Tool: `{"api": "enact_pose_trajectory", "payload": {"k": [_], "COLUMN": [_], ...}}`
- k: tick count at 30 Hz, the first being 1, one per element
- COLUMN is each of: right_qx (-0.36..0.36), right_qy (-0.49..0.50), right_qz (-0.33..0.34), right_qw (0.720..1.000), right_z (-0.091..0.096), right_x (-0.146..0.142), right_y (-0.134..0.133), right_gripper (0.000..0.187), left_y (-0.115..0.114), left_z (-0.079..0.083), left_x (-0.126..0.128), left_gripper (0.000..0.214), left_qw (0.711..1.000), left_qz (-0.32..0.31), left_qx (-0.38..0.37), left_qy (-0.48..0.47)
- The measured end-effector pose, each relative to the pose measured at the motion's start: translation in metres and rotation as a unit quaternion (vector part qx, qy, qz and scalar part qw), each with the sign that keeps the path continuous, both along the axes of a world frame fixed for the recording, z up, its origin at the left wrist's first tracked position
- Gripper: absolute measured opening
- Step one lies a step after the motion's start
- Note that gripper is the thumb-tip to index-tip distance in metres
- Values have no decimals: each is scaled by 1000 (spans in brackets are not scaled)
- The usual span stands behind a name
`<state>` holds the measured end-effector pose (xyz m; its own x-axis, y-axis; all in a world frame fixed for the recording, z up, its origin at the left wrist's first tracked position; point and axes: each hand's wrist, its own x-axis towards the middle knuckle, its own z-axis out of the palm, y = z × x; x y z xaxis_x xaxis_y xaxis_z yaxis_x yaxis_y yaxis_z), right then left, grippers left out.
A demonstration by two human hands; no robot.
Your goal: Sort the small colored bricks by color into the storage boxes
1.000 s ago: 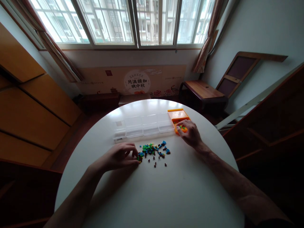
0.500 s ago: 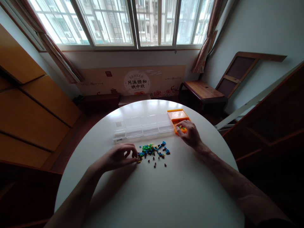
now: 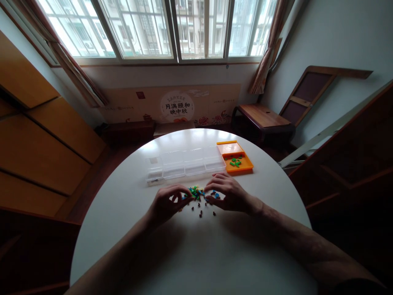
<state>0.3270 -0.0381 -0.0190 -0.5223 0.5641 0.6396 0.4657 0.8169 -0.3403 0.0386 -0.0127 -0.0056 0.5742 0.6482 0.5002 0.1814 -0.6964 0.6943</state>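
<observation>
A pile of small toy building bricks (image 3: 195,191), mostly green, blue, yellow and brown, lies on the white round table. At its left side is my left hand (image 3: 167,203), with thumb and forefinger pinched together over the bricks; whatever they hold is too small to make out. My right hand (image 3: 230,196) reaches over the pile's right side, thumb and fingers apart, and hides part of the bricks. Beyond it, an orange tray (image 3: 247,164) holds several green bricks (image 3: 236,162).
A clear plastic compartment box (image 3: 195,169) lies behind the pile, its right end against the orange tray. Several brown pieces (image 3: 200,214) are scattered on the near side of the pile. A wooden chair (image 3: 264,116) stands past the table's far right edge.
My right hand has moved from the orange tray left and nearer to the pile, leaving the green bricks in view. My left hand has shifted right and slightly farther in, along the pile.
</observation>
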Motion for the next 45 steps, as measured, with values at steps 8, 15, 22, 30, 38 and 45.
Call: {"api": "enact_pose_trajectory", "payload": {"k": [8,15,22,30,38,45], "right_qx": [-48,-95,-101,-104,-91,-55], "right_qy": [-7,31,29,56,57,41], "right_qz": [58,87,57,70,54,17], "right_qw": [997,991,993,990,993,997], "right_z": [-10,-9,-10,-10,-12,-8], "right_x": [-4,-7,-6,-6,-3,5], "right_y": [0,-1,-2,-3,-1,1], "right_gripper": [11,10,16,15,12,9], "left_y": [-11,-11,-11,-11,-8,-3], "left_z": [-3,-1,-4,-4,-12,-2], "left_x": [13,17,19,20,19,8], "left_gripper": [4,7,4,5,4,3], "left_qw": [998,996,997,996,995,984], "left_qz": [-22,-30,-28,-18,-24,17], "left_qx": [56,81,75,93,96,164], "left_qy": [-18,-29,-17,-5,4,72]}}
